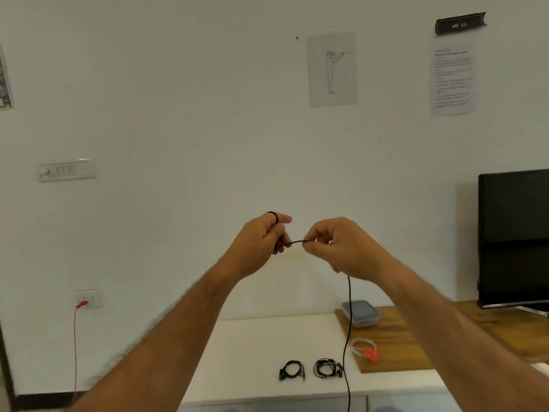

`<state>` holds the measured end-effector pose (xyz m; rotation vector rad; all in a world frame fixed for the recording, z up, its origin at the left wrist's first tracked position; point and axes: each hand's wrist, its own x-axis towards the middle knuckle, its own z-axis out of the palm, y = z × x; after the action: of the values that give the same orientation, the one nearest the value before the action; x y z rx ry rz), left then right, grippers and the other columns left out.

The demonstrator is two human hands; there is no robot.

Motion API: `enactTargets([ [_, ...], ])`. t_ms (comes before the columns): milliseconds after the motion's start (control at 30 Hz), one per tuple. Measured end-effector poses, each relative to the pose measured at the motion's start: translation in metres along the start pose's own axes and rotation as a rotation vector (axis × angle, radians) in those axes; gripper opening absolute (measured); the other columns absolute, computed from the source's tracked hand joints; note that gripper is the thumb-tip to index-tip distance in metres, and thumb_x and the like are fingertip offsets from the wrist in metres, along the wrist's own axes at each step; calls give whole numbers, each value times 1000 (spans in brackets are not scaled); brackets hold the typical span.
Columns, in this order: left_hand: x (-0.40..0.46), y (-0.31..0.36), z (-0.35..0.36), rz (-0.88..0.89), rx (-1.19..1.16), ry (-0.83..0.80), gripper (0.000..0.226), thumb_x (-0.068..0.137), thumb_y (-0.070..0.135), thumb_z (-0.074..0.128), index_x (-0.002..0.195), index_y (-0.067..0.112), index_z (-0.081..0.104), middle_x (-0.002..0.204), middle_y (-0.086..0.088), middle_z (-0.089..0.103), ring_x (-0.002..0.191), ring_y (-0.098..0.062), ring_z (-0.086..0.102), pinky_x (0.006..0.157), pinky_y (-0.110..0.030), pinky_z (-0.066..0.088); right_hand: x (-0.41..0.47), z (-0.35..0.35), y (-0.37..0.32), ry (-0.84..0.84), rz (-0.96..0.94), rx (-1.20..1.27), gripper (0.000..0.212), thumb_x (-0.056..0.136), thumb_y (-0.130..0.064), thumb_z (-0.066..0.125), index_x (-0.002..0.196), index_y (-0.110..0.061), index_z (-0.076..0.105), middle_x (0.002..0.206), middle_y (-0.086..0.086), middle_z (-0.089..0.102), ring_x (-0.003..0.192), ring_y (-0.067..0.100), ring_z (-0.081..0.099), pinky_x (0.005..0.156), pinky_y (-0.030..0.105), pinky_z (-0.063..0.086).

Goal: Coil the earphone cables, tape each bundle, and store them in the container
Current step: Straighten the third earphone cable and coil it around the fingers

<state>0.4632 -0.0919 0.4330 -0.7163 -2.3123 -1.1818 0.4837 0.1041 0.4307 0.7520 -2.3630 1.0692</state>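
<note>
1. The left hand, raised in front of the wall, has its fingers curled around a black earphone cable, with a loop over the index finger.
2. The right hand pinches the same cable just beside it; the rest hangs down past the white tabletop's front edge.
3. Two coiled black bundles lie side by side near that front edge.
4. A tape roll and a lidded container sit on the wooden board at the right.
</note>
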Motion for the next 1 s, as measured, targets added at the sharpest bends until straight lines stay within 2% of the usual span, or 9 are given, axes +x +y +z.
enactTargets([
  [100, -6, 6, 2, -48, -62, -77, 27, 104, 13, 36, 115, 14, 59, 77, 1, 67, 63, -8, 56, 64, -21, 50, 6, -7, -1, 92, -121, -139, 9, 89, -23, 66, 82, -23, 71, 64, -6, 62, 53, 5, 49, 60, 34, 52],
  [267, -15, 11, 7, -118, -265, -185, 38, 106, 29, 32, 103, 11, 65, 67, -1, 55, 56, -12, 44, 58, -23, 41, 13, -13, -5, 129, -252, -130, 5, 88, -21, 69, 86, -21, 74, 77, -11, 68, 69, 5, 60, 66, 22, 49],
  [400, -21, 17, 14, -205, -427, -245, 46, 105, 41, 26, 88, 12, 58, 62, 2, 45, 54, -12, 35, 53, -23, 32, 17, -13, -2, 157, -281, -37, 2, 88, -19, 72, 88, -20, 73, 79, -13, 69, 63, 10, 57, 64, 21, 50],
  [467, -23, 21, 17, -216, -484, -265, 42, 105, 41, 28, 79, 16, 50, 62, 2, 38, 55, -13, 29, 53, -25, 27, 19, -11, 1, 153, -260, 58, 2, 87, -16, 73, 88, -18, 73, 73, -18, 68, 58, 8, 55, 60, 20, 49],
  [567, -28, 26, 23, -228, -555, -300, 39, 105, 39, 30, 74, 19, 41, 63, 2, 34, 56, -14, 25, 54, -27, 24, 20, -7, 7, 150, -206, 262, 8, 86, -9, 73, 86, -18, 72, 70, -12, 68, 55, 13, 55, 57, 22, 50],
  [733, -37, 27, 38, -254, -659, -297, 36, 105, 32, 29, 73, 19, 38, 63, 1, 38, 54, -14, 28, 53, -28, 24, 11, 10, 25, 132, -97, 573, 9, 88, -1, 68, 87, -10, 70, 71, 6, 67, 61, 22, 59, 57, 31, 52],
  [833, -42, 25, 46, -247, -697, -302, 35, 105, 29, 29, 73, 18, 39, 63, 1, 36, 53, -14, 28, 51, -26, 25, -2, 27, 35, 73, -7, 669, 11, 92, -2, 63, 86, -9, 69, 71, 3, 69, 66, 20, 65, 59, 30, 54],
  [1000, -50, 16, 57, -261, -826, -266, 32, 105, 26, 30, 78, 15, 44, 61, 1, 33, 51, -13, 30, 48, -25, 30, -31, 67, 46, -23, 144, 823, 42, 95, 2, 55, 68, -26, 71, 60, -2, 65, 53, 14, 62, 57, 32, 56],
])
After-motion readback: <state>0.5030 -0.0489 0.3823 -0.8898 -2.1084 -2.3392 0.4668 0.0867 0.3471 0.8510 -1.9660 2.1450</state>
